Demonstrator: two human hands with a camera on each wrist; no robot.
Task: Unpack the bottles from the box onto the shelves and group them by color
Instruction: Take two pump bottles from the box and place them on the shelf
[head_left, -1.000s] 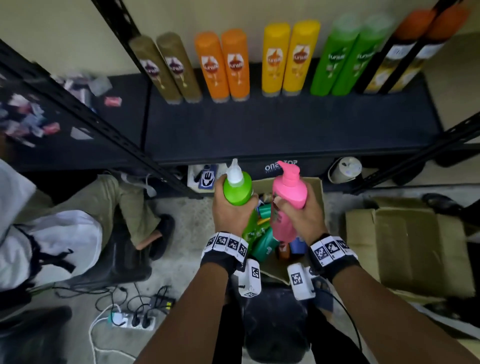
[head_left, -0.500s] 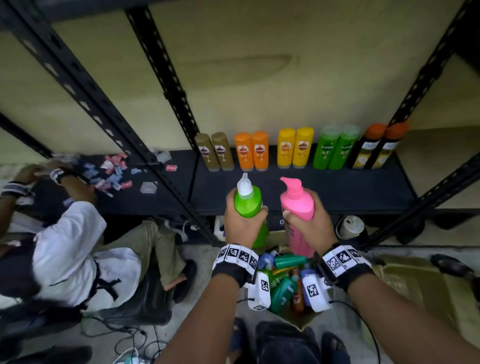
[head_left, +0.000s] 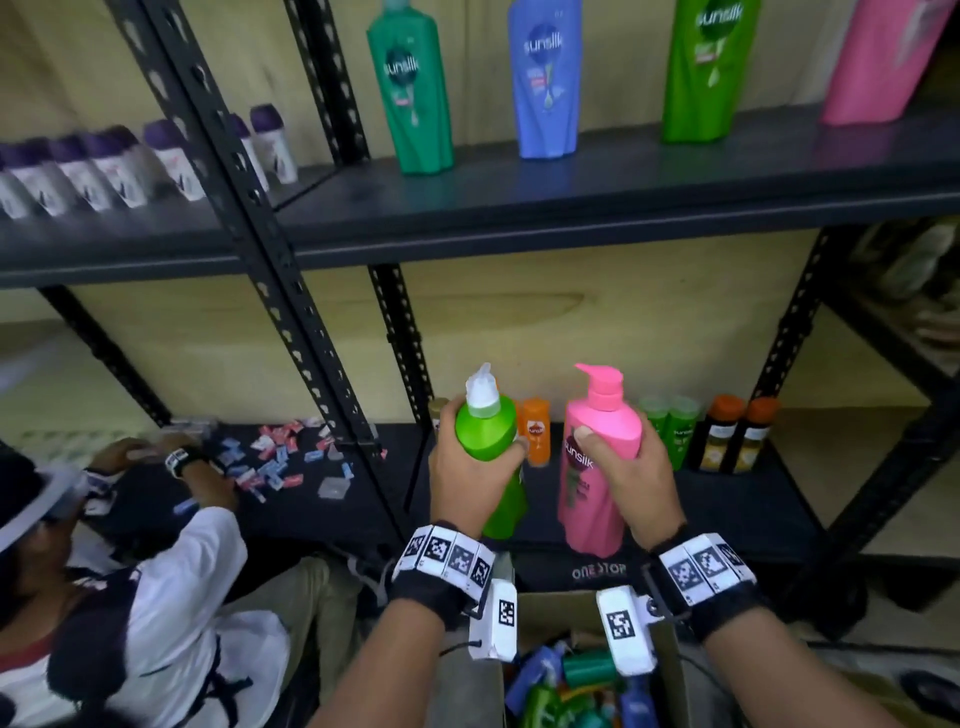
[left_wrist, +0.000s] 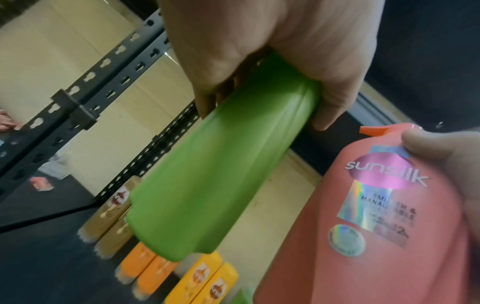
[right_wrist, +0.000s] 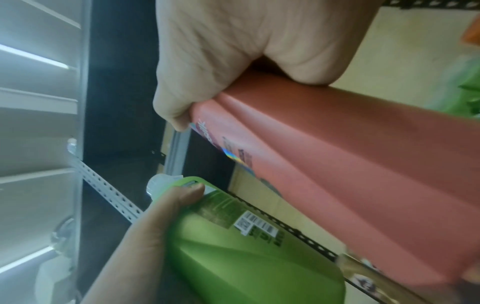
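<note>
My left hand (head_left: 470, 475) grips a green bottle (head_left: 491, 441) with a white pump top, held upright in front of the lower shelf (head_left: 727, 499). Beside it my right hand (head_left: 631, 475) grips a pink pump bottle (head_left: 597, 467), thumb on its label. In the left wrist view the green bottle (left_wrist: 221, 174) runs down from the palm, with the pink bottle (left_wrist: 376, 216) at the right. Along the upper shelf (head_left: 597, 182) stand dark green (head_left: 410, 88), blue (head_left: 548, 78), light green (head_left: 709, 67) and pink (head_left: 878, 62) bottles. The open box (head_left: 670, 670) below my wrists holds several bottles.
Small brown, orange (head_left: 535, 428), green (head_left: 670, 431) and dark bottles (head_left: 737, 434) line the back of the lower shelf. White purple-capped bottles (head_left: 104, 166) fill the upper left shelf. A seated person (head_left: 130, 597) is at my left, sorting sachets (head_left: 275, 457). Black uprights (head_left: 291, 291) frame the bays.
Both hands have lifted the green and pink bottles up out of the box, level with the lower shelf. My view has tilted upward, bringing the upper shelf into sight.
</note>
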